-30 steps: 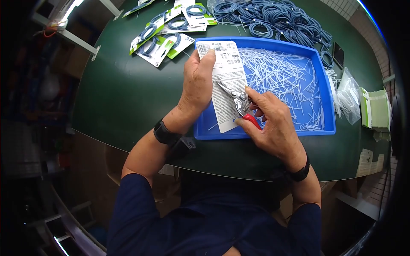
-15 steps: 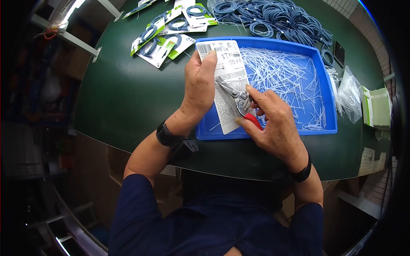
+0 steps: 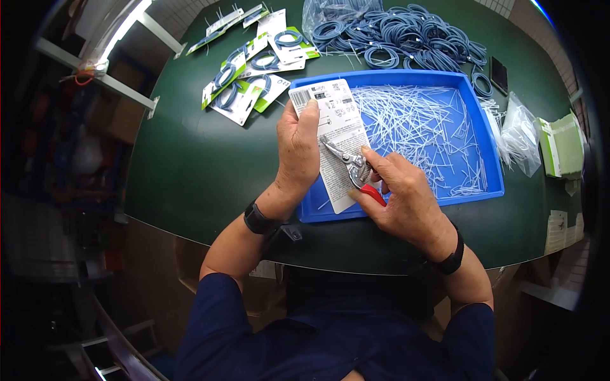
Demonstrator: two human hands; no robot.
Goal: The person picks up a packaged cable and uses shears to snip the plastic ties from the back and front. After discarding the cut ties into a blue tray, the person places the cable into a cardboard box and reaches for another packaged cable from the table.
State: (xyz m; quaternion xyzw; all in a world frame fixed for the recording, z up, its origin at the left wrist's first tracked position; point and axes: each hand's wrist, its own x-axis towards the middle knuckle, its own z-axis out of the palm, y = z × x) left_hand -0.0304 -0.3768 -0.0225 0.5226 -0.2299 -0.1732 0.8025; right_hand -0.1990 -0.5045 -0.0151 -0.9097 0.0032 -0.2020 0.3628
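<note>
Head view: the white printed card (image 3: 333, 136), barcode at its top, lay slanted over the left end of the blue tray (image 3: 413, 75). The left hand (image 3: 297, 149) pinched its left edge. The right hand (image 3: 400, 197) was closed around the red-handled cutters (image 3: 352, 166), their tips on the card.

Bare table (image 3: 190, 152) lies open left of the tray (image 3: 413, 75). The far edge is crowded by cables (image 3: 406, 32) and packs (image 3: 244, 89). Bags (image 3: 521, 133) and, apparently, a box (image 3: 562, 146) block the right.
</note>
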